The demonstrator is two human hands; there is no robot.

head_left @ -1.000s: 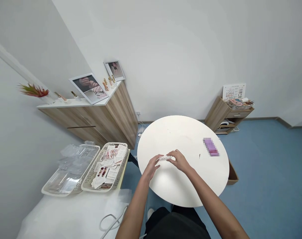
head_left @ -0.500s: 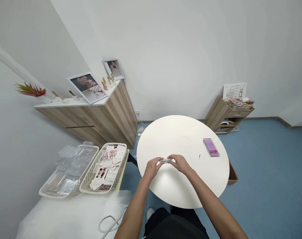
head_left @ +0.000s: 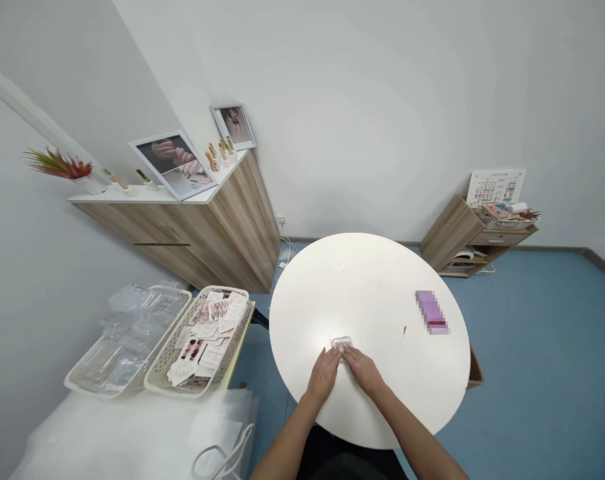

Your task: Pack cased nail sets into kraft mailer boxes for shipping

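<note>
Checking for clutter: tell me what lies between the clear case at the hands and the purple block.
A small dark speck lies on the round white table between the clear case and the purple block, as the head view shows.

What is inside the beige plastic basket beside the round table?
The beige plastic basket holds white cards and packets of pink and dark red false nails. The top layer covers the basket floor and anything below.

**Tiny clear plastic case (head_left: 341, 343) flat on the table**
Little see-through rectangular thing with rounded corners, pale contents too small to make out. It lies on the round white tabletop (head_left: 362, 287), toward the near edge, right up against the left hand (head_left: 324, 377) and right hand (head_left: 363, 372).
</note>
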